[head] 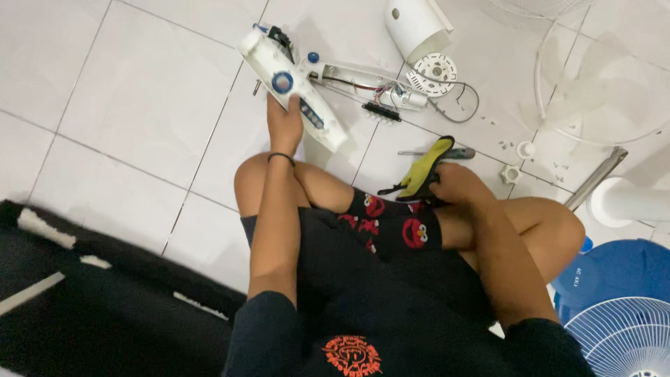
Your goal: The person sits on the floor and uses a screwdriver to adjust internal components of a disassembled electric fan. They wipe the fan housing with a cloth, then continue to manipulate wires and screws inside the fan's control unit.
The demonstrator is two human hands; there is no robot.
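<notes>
I'm gripping the white fan control housing (296, 87) w/ my left hand (285, 126), upper centre of frame, hand under its mid section. Looks like light, stiff plastic w/ fragile wires trailing right, so I'm taking the body, not the wires. My right hand (453, 185), centre-right, is clenching a yellow glove (426, 171).

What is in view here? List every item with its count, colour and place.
control panel housing: one, white with blue knob, floor, top centre
motor cover: one, white, top
wired motor parts: one cluster, grey, right of housing
screwdriver: one, dark handle, floor
tool: one, yellow-black, by the knees
fan blade and guard: one set, white, right
fan grille: one, white on blue base, bottom right
mat: one, black, bottom left
left hand: grip on housing
right hand: grip on tool
</notes>
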